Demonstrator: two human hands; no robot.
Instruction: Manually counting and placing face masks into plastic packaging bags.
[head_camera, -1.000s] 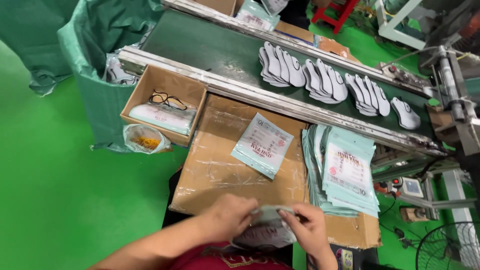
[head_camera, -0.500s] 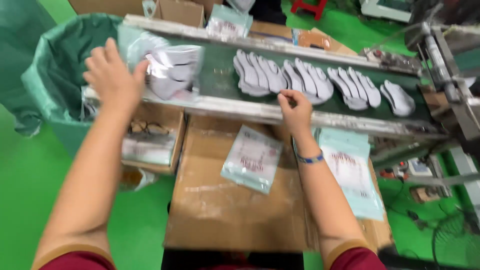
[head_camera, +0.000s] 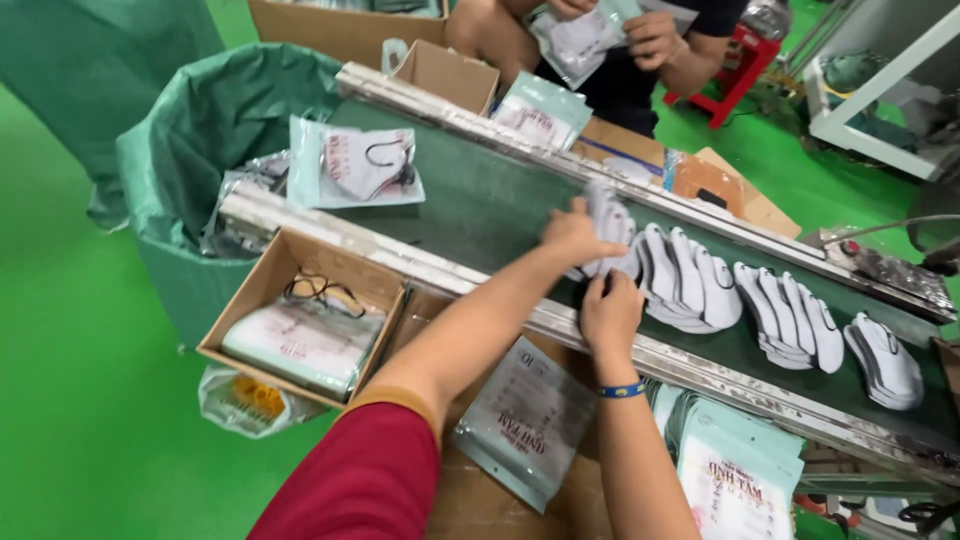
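Diagonally across the view, a dark green conveyor belt (head_camera: 480, 205) is seen, framed by two metal rails. At its upper left end a large green bag (head_camera: 190, 140) is hung open, and a sealed packet with a mask inside (head_camera: 352, 165) lies on the belt just beside it. Below the near rail, an open cardboard box (head_camera: 300, 320) is set, with flat packets and a pair of dark ear loops lying in it. A cardboard work surface (head_camera: 480, 500) is placed next to the box, and a single flat pouch (head_camera: 525, 420) is laid on it; a stack of pale green pouches (head_camera: 735, 470) is kept to its right.

Several fanned stacks of white masks (head_camera: 790, 320) are spread along the belt toward the right. The leftmost stack of masks (head_camera: 612, 225) is gripped from both sides: the left hand (head_camera: 572, 235) is closed over its left edge, and the right hand (head_camera: 610, 310), marked by a blue wristband (head_camera: 622, 390), is closed on its lower edge. This stack is held on the belt, touching the next stack to its right.

At the far side of the belt, another person's hands (head_camera: 650, 35) are seen holding a packet.
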